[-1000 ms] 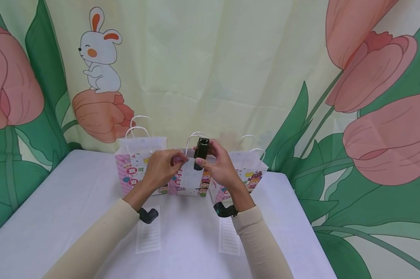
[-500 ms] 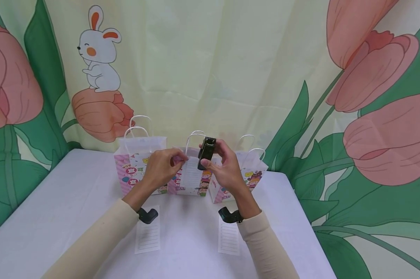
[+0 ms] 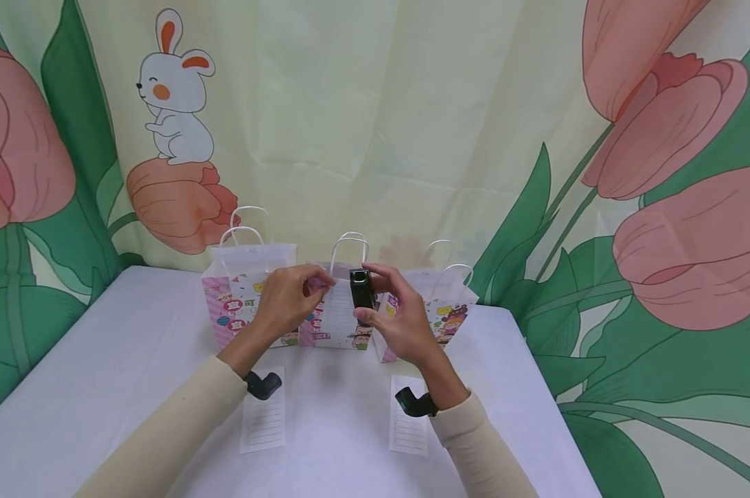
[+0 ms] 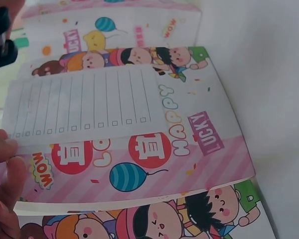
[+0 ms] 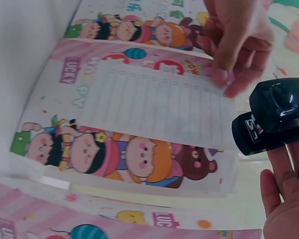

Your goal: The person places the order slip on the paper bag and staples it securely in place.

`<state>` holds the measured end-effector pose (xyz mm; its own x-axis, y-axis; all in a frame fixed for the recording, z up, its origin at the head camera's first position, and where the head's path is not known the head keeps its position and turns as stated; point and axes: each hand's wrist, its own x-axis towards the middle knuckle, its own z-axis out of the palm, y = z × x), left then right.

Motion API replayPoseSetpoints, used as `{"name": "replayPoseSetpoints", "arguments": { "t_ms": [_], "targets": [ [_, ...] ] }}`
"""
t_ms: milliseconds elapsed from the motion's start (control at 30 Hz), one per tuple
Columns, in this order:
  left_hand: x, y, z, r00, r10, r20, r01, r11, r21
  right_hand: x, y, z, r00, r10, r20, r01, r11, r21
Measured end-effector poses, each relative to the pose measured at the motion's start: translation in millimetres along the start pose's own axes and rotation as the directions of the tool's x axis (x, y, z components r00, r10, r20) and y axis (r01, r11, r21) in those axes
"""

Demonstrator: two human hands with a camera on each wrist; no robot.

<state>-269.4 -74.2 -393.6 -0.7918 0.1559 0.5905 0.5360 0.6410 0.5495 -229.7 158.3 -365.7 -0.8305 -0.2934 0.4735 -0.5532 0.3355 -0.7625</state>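
With thumb and fingers, my left hand [image 3: 290, 297] pinches the top corner of a lined checklist slip [image 3: 337, 308] at the upper edge of the middle gift bag [image 3: 317, 337]. The slip [image 4: 89, 104] lies flat against the bag's printed front in the left wrist view. A black stapler [image 3: 362, 289] is in my right hand [image 3: 402, 315], thumb on the near side and fingers behind. In the right wrist view, the stapler [image 5: 276, 114] stands beside the slip's top edge, apart from my left fingers [image 5: 224, 74]. Its front end has a gap between the upper and lower arms.
A gift bag [image 3: 225, 304] with white handles stands at left, and another bag [image 3: 452, 315] stands at right. Two more lined slips, the left slip [image 3: 263, 422] and the right slip [image 3: 407, 436], lie on the white-covered table [image 3: 337, 449] near me.
My right hand and the stapler have shifted right, then lower and slightly back left, turning more upright. My left hand keeps its pinch on the slip in the same place.
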Motion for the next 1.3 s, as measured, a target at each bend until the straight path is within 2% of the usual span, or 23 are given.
{"name": "replayPoseSetpoints", "arguments": {
  "t_ms": [200, 467, 633, 833, 1033, 1300],
  "targets": [
    [0.2, 0.0, -0.8, 1.000, 0.008, 0.002, -0.008, 1.000, 0.000, -13.5, 4, 6, 0.999, 0.035, 0.008, -0.035, 0.999, -0.005],
    [0.0, -0.3, -2.5, 1.000, 0.017, -0.007, -0.017, 1.000, -0.010, -27.3, 8, 13, 0.999, -0.001, 0.032, 0.004, 0.994, -0.107],
    [0.4, -0.7, -2.7, 1.000, 0.020, -0.010, -0.020, 1.000, -0.017, -33.4, 13, 17, 0.998, 0.006, 0.055, 0.000, 0.994, -0.109],
    [0.5, -1.2, -2.0, 1.000, 0.018, -0.010, -0.018, 1.000, -0.023, -42.9, 20, 22, 0.992, 0.072, 0.100, -0.058, 0.989, -0.137],
    [0.9, -1.1, -1.7, 1.000, 0.019, -0.009, -0.019, 1.000, -0.020, -53.9, 27, 27, 0.976, 0.148, 0.162, -0.124, 0.981, -0.149],
    [1.7, -0.5, -2.4, 1.000, 0.021, -0.003, -0.021, 1.000, -0.007, -62.8, 35, 33, 0.961, 0.166, 0.223, -0.124, 0.974, -0.189]
  ]
}}
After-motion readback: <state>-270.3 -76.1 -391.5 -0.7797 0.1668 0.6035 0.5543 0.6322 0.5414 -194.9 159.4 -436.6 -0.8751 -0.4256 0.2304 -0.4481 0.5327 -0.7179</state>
